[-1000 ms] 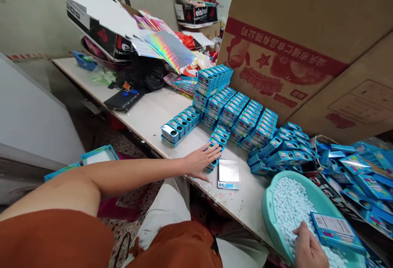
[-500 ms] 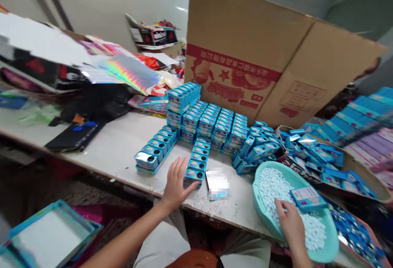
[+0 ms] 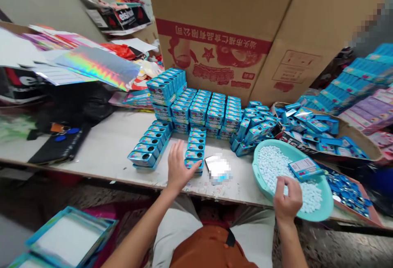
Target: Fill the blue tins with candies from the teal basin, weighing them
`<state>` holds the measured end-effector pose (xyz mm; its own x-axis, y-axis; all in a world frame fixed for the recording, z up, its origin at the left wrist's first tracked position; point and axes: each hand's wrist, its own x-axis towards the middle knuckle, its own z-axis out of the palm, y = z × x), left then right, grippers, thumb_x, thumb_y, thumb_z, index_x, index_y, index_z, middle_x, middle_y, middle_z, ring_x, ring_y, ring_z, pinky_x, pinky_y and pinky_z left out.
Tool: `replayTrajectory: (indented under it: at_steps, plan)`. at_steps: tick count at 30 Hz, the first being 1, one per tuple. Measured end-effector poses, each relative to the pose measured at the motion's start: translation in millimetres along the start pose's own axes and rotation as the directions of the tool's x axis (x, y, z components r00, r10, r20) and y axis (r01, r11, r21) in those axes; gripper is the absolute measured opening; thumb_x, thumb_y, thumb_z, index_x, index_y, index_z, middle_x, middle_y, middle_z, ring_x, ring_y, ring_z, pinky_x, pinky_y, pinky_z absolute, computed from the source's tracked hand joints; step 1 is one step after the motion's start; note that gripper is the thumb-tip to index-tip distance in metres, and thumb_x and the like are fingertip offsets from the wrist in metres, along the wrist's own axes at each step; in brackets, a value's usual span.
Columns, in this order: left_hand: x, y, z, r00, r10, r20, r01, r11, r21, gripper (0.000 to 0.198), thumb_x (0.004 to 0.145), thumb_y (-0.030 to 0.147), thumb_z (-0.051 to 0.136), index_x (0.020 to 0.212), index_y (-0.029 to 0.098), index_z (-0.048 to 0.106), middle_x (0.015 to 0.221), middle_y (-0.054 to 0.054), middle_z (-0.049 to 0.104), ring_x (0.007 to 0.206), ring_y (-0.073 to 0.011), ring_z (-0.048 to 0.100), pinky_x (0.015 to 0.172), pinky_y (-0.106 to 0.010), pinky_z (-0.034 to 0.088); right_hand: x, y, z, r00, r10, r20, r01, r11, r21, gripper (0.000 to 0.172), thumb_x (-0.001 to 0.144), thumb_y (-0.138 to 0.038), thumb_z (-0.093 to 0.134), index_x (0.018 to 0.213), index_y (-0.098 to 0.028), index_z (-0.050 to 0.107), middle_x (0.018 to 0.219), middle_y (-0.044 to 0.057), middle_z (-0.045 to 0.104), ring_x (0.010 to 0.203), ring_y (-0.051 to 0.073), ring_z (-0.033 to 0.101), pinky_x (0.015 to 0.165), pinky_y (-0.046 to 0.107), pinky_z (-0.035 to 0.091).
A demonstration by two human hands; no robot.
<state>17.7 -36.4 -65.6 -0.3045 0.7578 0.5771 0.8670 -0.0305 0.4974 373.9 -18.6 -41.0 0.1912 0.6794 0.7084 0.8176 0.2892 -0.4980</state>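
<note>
A big cardboard box [image 3: 215,26] stands at the back of the counter [image 3: 101,149], with a low carton of loose blue packs [image 3: 319,130] to its right. Layered rows of blue tins [image 3: 199,114] fill the counter in front of the box, and two single rows run forward toward its edge. A teal basin [image 3: 257,173] sits at the counter's front right, heaped with pale blue mints [image 3: 270,165], with a blue pack [image 3: 305,168] lying on them. Beside the basin is a tray of blue lids [image 3: 346,192]. The left hand [image 3: 180,163] is open, fingers spread, its thumb [image 3: 195,169] against the near end of the middle row of tins. The right hand [image 3: 287,196] curls over the mints at the basin's rim; whether that grip closes on any, I cannot tell. A blurred flat device [image 3: 218,169] lies just right of that row
</note>
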Motion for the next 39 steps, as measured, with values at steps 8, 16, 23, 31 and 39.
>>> replayTrajectory:
  at_steps: [8,16,23,31,39]
  plan:
    - [-75,3,17.5,0.913,-0.399,0.084,0.408,0.896,-0.179,0.111,0.066,0.049,0.078,0.15,0.018,0.011,0.149,-0.021,0.034,0.14,-0.0335,0.034,0.112,-0.051,0.034,-29,-132,140,0.644,-0.039,0.764,-0.447,0.792,0.416,0.043,0.091,-0.051,0.042,0.107,-0.019,0.065,0.113,0.011,0.067,0.105,0.024,0.061,0.092,0.037,0.045]
    - [-61,4,47.4,0.863,-0.499,0.076,0.503,0.836,-0.219,0.105,0.058,0.037,0.082,0.142,0.016,0.023,0.137,-0.02,0.048,0.126,-0.0334,0.05,0.103,-0.046,0.044,-22,-168,220,0.587,0.081,0.806,-0.577,0.74,0.346,0.051,0.086,-0.059,0.044,0.115,-0.021,0.059,0.117,0.01,0.066,0.105,0.025,0.06,0.094,0.038,0.043]
    - [-69,-31,25.2,0.855,-0.519,-0.006,0.51,0.842,-0.176,0.094,0.062,0.03,0.077,0.139,0.015,0.025,0.127,-0.02,0.055,0.118,-0.0329,0.057,0.092,-0.044,0.05,-47,-196,229,0.577,0.063,0.815,-0.614,0.691,0.381,0.054,0.082,-0.057,0.054,0.123,-0.022,0.052,0.123,0.008,0.064,0.11,0.023,0.06,0.096,0.035,0.044]
    - [-75,-51,7.2,0.897,-0.438,-0.054,0.426,0.891,-0.159,0.093,0.064,0.033,0.076,0.139,0.014,0.025,0.126,-0.021,0.055,0.118,-0.0334,0.057,0.091,-0.045,0.051,-60,-207,219,0.579,0.008,0.815,-0.63,0.638,0.442,0.055,0.083,-0.053,0.057,0.128,-0.022,0.052,0.127,0.009,0.062,0.113,0.024,0.059,0.1,0.04,0.043]
    - [-114,-46,-4.5,0.873,-0.45,-0.187,0.433,0.892,-0.127,0.09,0.067,0.042,0.076,0.138,0.012,0.029,0.125,-0.022,0.055,0.117,-0.0332,0.057,0.094,-0.047,0.05,-82,-222,188,0.507,0.0,0.862,-0.671,0.628,0.395,0.062,0.085,-0.052,0.055,0.138,-0.022,0.046,0.14,0.008,0.053,0.126,0.026,0.051,0.106,0.041,0.039]
